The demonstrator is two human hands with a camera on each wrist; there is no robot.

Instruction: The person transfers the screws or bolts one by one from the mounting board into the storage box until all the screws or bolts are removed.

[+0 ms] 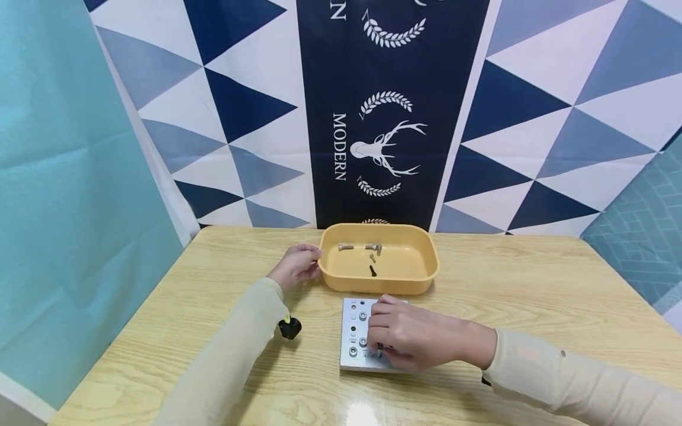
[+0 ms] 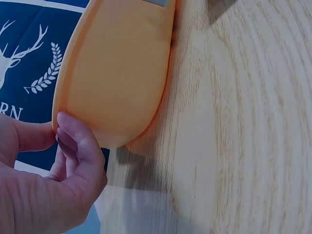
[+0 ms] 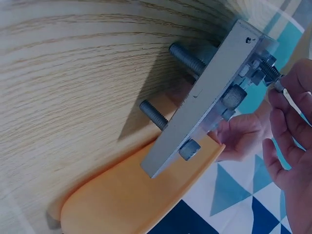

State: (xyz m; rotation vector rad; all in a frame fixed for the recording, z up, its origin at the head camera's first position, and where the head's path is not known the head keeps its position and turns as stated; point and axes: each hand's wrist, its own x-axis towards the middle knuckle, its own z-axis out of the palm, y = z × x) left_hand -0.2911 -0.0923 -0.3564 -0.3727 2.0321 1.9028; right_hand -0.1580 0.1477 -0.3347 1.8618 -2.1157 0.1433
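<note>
My left hand [image 1: 297, 266] pinches the left rim of a yellow-orange plastic tray [image 1: 375, 286]; in the left wrist view, the thumb lies on one side of the wall and curled fingers on the other. My right hand [image 1: 407, 334] is over the right part of a silver metal plate [image 1: 346, 319] with holes and several socket-head bolts. In the right wrist view, thumb and fingertips pinch a small threaded screw [image 3: 269, 71] close over the plate's face. Bolt shanks [image 3: 187, 59] stick out from the plate's underside. Fingers partly hide the screw.
Several loose bolts [image 1: 346, 247] lie inside the tray, one of them black [image 1: 373, 271]. The tray stands behind the plate on a wooden table [image 1: 256, 254], near the patterned backdrop [image 1: 256, 118]. A small black device [image 1: 290, 328] is at my left wrist.
</note>
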